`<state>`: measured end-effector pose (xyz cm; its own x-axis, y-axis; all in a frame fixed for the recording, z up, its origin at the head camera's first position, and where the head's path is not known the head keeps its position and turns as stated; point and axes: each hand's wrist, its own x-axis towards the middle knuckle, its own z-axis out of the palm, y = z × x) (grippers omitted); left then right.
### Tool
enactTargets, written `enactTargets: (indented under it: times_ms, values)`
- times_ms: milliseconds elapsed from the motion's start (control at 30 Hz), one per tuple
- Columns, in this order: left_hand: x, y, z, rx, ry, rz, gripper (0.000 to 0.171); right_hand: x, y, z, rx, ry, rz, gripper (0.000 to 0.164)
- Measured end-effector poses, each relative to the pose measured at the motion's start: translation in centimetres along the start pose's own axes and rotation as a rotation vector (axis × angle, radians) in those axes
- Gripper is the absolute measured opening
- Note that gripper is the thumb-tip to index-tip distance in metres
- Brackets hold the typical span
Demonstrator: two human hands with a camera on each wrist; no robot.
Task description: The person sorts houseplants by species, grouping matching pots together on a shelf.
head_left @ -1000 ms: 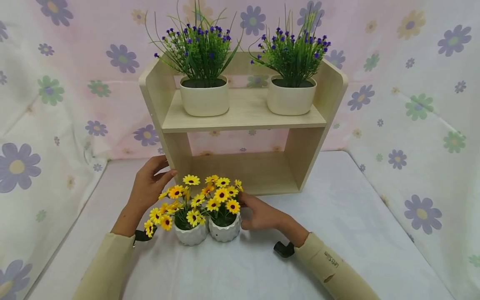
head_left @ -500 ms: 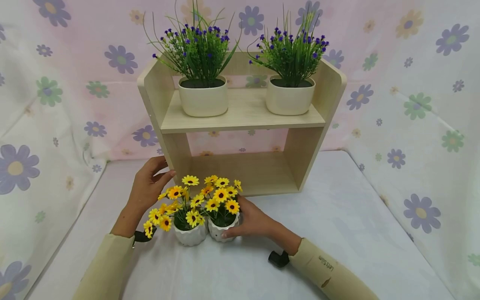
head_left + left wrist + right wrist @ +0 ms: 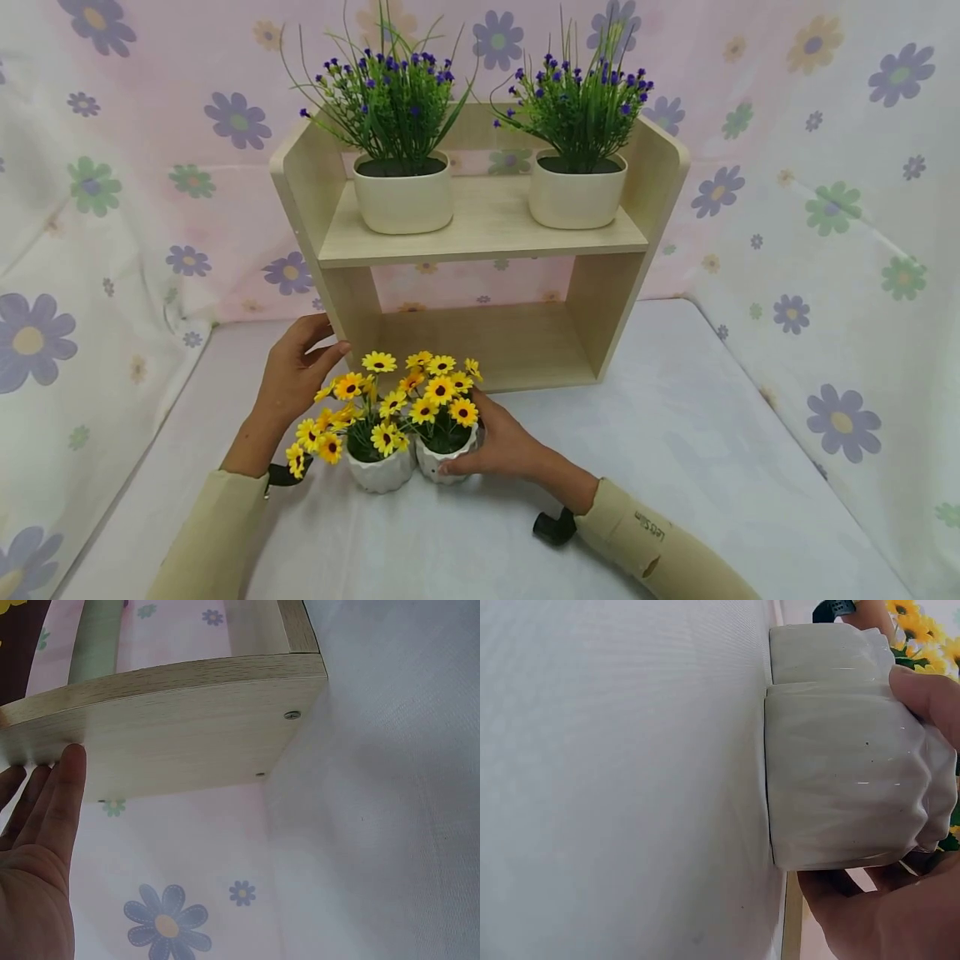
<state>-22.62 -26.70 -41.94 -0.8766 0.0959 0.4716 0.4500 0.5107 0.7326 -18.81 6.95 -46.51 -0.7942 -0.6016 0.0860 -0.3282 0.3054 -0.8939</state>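
Two small white pots with yellow daisy-like flowers stand side by side on the white cloth. My right hand [image 3: 506,437] holds the right-hand flowerpot [image 3: 840,776], thumb across its front rim and the other fingers round its far side. The left-hand flowerpot [image 3: 381,475] sits close against it. Further left, my left hand [image 3: 294,373] is at the light wooden shelf [image 3: 483,250]. Its fairly straight fingertips touch the outer face of the shelf's side panel [image 3: 187,720]. In the head view, the thumb lies by the panel's front edge.
Two cream planters, the left planter [image 3: 403,200] and the right planter [image 3: 576,196], stand on the upper board, both with purple-flowered greenery. Flower-printed cloth [image 3: 832,275] hangs behind and along both sides. A white cloth [image 3: 675,433] covers the tabletop.
My right hand has moved left, and its thumb has come from beside the right-hand flowerpot onto its front. The left hand stays against the shelf, and both pots stay in place.
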Motion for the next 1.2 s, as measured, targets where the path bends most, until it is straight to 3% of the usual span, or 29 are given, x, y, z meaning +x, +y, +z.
enactTargets:
  times_ms: [333, 600, 967, 1200]
  values:
    - [0.0, 0.0, 0.1, -0.001, 0.0, 0.0, 0.056, -0.2, -0.2, -0.3, 0.003, 0.004, 0.019, 0.116]
    - [0.0, 0.0, 0.0, -0.006, 0.004, 0.017, 0.056, 0.0, -0.6, -1.6, 0.006, 0.074, 0.042, 0.113]
    - [-0.1, 0.0, 0.0, -0.001, 0.005, -0.005, 0.055, 0.3, -0.9, -4.6, 0.131, 0.193, 0.148, 0.105]
    - [-0.1, 0.1, 0.1, 0.004, 0.008, 0.0, 0.056, 0.6, -0.2, -6.2, 0.194, 0.23, 0.13, 0.097]
